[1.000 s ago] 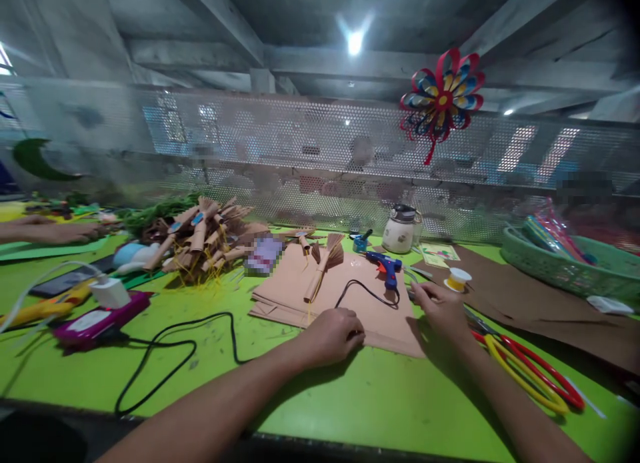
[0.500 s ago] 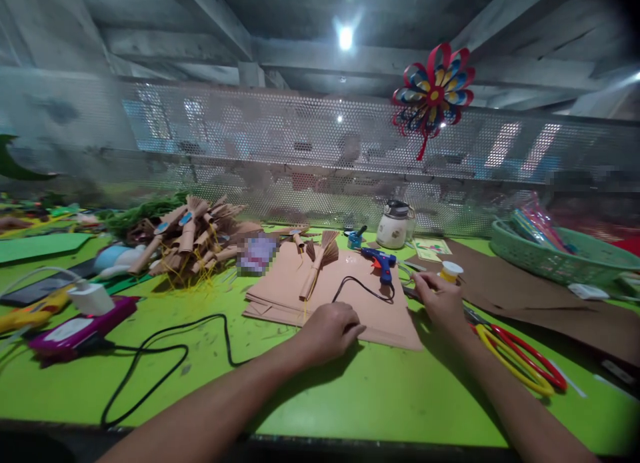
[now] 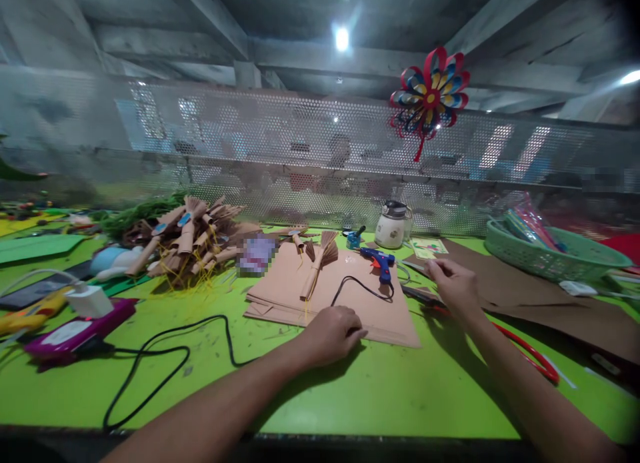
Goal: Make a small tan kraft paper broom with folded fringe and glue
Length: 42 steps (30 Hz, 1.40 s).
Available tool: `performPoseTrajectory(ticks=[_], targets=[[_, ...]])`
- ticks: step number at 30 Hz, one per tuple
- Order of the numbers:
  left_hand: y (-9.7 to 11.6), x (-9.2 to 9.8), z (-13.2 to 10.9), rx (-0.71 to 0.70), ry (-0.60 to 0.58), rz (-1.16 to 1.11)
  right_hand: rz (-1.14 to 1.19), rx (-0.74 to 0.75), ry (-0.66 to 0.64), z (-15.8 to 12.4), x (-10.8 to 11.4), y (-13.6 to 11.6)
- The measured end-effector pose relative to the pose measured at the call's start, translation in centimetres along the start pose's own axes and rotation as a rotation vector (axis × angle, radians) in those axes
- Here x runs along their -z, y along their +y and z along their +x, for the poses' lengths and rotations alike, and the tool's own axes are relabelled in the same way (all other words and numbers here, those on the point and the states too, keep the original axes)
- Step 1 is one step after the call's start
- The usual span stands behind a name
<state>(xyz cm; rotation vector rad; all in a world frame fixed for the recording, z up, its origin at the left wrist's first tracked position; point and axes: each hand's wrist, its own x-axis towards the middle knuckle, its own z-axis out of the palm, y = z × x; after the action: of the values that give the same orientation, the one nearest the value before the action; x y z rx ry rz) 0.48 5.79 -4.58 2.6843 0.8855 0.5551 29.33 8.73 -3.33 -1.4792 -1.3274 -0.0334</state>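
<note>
My left hand [image 3: 334, 333] rests at the front edge of a stack of brown kraft paper [image 3: 375, 316]. Its fingers curl inward, hiding whatever is inside. A black cord from the blue glue gun [image 3: 383, 263] runs to behind this hand. On the paper lies a small bundle of rolled brown paper [image 3: 314, 273] with a fanned end and yellow string. My right hand [image 3: 454, 286] pinches at the right of the stack; a thin pale bit shows by its fingertips, too small to name. Beneath it lie scissors [image 3: 533, 353] with red handles, partly hidden by my forearm.
Many similar paper bundles [image 3: 187, 239] are heaped at left, behind a purple power strip [image 3: 80, 333] with a white plug. A jar [image 3: 390, 226] stands at the back. Brown sheets [image 3: 530, 283] and a green basket [image 3: 555, 259] lie right. A perforated metal screen [image 3: 260, 149] closes the far side.
My right hand has shifted slightly right and up. Its hand and forearm now cover the white-capped yellow pot and yellow scissor handles seen before. My left hand has hardly moved.
</note>
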Motion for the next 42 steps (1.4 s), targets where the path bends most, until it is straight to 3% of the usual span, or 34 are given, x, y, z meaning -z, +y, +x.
performPoseTrajectory(ticks=[5,12,18,24,32,42], targets=[[0.0,-0.1,0.0,-0.003,0.005,-0.008,-0.103,-0.004,-0.004,3.1,1.4,0.7],[-0.1,0.0,0.1,0.019,0.002,-0.021,-0.517,-0.104,-0.18,7.6,3.2,4.1],[-0.2,0.0,0.0,0.025,-0.009,-0.024,-0.68,-0.134,-0.336,9.9,2.8,7.7],[-0.2,0.1,0.1,0.032,-0.022,-0.021,-0.785,-0.151,-0.378,11.2,1.9,9.7],[-0.5,-0.2,0.1,0.034,-0.032,-0.031,-0.826,-0.136,-0.434,12.0,1.0,10.0],[-0.9,-0.3,0.5,0.02,-0.04,-0.058,-0.853,-0.124,-0.474,12.9,1.5,9.3]])
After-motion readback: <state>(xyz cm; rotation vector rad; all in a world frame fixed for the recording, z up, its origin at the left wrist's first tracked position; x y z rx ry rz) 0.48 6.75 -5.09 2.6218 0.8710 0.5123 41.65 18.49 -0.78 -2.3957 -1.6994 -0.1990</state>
